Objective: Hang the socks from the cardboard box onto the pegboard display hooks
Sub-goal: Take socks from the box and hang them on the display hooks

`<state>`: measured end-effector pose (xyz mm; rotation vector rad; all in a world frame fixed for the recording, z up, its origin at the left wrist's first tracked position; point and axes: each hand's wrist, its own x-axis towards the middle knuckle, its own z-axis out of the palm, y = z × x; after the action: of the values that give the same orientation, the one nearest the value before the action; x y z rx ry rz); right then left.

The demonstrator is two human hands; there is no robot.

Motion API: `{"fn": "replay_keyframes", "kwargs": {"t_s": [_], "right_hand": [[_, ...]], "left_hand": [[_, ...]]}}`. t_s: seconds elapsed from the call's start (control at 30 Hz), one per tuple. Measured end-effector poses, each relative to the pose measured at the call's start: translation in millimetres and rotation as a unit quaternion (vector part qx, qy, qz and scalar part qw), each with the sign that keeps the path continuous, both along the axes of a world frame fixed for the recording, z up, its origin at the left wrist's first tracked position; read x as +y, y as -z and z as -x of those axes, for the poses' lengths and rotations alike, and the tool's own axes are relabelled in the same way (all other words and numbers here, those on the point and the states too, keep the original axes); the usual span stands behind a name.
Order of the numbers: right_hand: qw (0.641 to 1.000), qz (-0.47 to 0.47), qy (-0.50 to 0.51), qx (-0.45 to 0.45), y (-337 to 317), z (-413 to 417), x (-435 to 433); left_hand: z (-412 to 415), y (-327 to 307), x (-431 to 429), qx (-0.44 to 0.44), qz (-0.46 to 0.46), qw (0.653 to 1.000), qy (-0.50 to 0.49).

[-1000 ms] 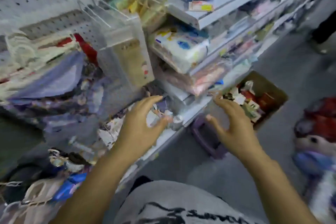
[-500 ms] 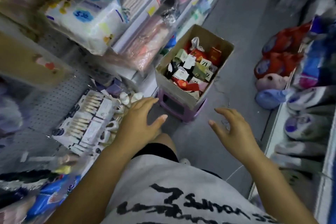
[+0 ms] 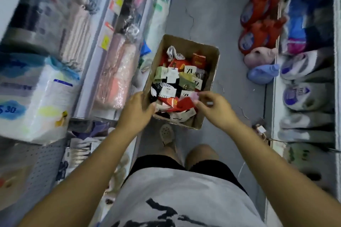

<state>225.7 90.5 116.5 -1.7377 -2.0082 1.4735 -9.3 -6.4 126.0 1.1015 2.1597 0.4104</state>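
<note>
A cracked grey concrete floor (image 3: 212, 14) runs between the left white shelves of packaged goods (image 3: 92, 72) and the right rack of slippers (image 3: 304, 97). In the aisle, an open brown cardboard box (image 3: 212, 64) holds carded socks (image 3: 175, 79). The left hand (image 3: 135, 110) grips its near-left rim. The right hand (image 3: 214, 107) pinches a small pink item (image 3: 195, 96), too blurred to identify.
</note>
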Motion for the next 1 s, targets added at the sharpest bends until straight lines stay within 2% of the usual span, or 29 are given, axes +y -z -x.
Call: {"fn": "replay_keyframes", "kwargs": {"t_s": [0.27,0.47,0.63,0.9,1.0], "right_hand": [[0.995,0.086,0.018,-0.041,110,66,90],[0.994,0.091,0.044,-0.042,196,93,134],[0.996,0.08,0.048,0.002,221,125,151],[0.996,0.082,0.024,-0.026,266,134,170],[0.996,0.073,0.045,0.003,238,127,161]], "left_hand": [[34,92,66,-0.028,0.014,0.999,-0.031],[40,131,75,0.01,-0.039,0.99,-0.137],[37,142,71,-0.025,-0.076,0.977,-0.199],[37,147,71,-0.046,-0.107,0.969,-0.218],[37,144,72,-0.059,-0.104,0.968,-0.222]]}}
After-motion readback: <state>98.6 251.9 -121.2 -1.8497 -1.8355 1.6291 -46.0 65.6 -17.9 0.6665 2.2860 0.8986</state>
